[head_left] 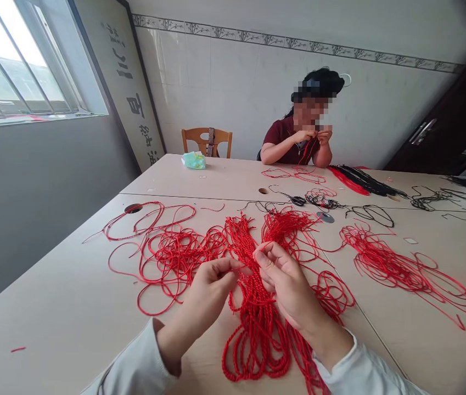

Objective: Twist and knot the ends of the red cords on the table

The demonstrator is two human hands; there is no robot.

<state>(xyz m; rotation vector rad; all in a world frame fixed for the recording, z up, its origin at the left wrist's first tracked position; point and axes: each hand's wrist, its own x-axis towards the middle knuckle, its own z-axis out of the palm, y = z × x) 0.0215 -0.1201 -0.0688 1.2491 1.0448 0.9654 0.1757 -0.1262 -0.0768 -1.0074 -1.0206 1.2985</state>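
Note:
My left hand [212,288] is closed, thumb and fingers pinching a thin red cord above the table. Just to its right, my right hand [284,280] also pinches a red cord between thumb and fingertips. The two hands are close but apart. Beneath them lies a bundle of twisted red ropes [257,326], looped at its near end. A tangle of loose red cord [179,247] is to the left of my hands, and another red bunch [284,225] lies just beyond my right hand.
A pale table [72,285] carries black scissors [297,201], black cords [370,214], a red cord coil [397,263] at right and a green tissue pack [194,160]. Across it, a person [280,137] in dark red handles red cords. A wooden chair [190,137] stands behind.

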